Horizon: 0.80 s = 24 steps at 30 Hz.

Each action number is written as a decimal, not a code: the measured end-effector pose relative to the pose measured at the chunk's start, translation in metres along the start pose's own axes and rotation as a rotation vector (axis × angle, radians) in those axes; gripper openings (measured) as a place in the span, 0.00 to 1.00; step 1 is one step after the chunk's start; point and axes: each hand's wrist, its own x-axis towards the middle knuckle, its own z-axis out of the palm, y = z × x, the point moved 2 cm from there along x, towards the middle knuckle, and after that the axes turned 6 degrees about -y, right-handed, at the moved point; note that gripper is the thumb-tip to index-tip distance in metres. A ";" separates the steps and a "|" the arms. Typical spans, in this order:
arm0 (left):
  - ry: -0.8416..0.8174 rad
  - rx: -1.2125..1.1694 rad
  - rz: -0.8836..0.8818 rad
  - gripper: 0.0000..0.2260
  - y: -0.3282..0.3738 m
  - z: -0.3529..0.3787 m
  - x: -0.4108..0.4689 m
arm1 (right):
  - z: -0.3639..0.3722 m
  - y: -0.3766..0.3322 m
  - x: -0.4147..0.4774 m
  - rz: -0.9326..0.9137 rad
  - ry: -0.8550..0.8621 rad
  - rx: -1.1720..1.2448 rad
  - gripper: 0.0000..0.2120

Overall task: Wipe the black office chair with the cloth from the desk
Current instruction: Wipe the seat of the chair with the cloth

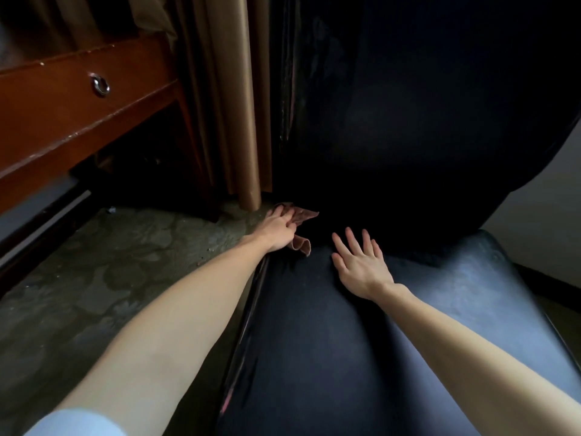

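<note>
The black office chair (314,341) fills the middle and right of the head view, its seat stretching toward me and its tall backrest rising dark behind. My left hand (278,229) grips a pinkish-brown cloth (303,215) at the rear left corner of the seat, where seat meets backrest. Folds of the cloth stick out above and below my fingers. My right hand (360,262) lies flat on the seat just right of the cloth, fingers spread, holding nothing.
A reddish wooden desk (63,121) with a drawer and metal ring pull (100,85) stands at the left. Tan curtains (226,105) hang down between desk and chair. Patterned grey-green floor (110,262) lies left of the seat. A pale wall (540,215) shows at the right.
</note>
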 end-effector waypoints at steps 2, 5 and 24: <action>0.032 -0.021 0.021 0.23 -0.001 -0.004 0.003 | 0.000 0.002 0.002 -0.001 -0.005 -0.004 0.26; 0.057 -0.055 0.012 0.22 -0.004 -0.004 -0.006 | 0.000 0.001 0.003 0.010 -0.011 0.007 0.26; 0.021 -0.172 0.022 0.23 -0.026 0.023 -0.074 | 0.009 -0.036 -0.031 -0.017 -0.018 -0.004 0.25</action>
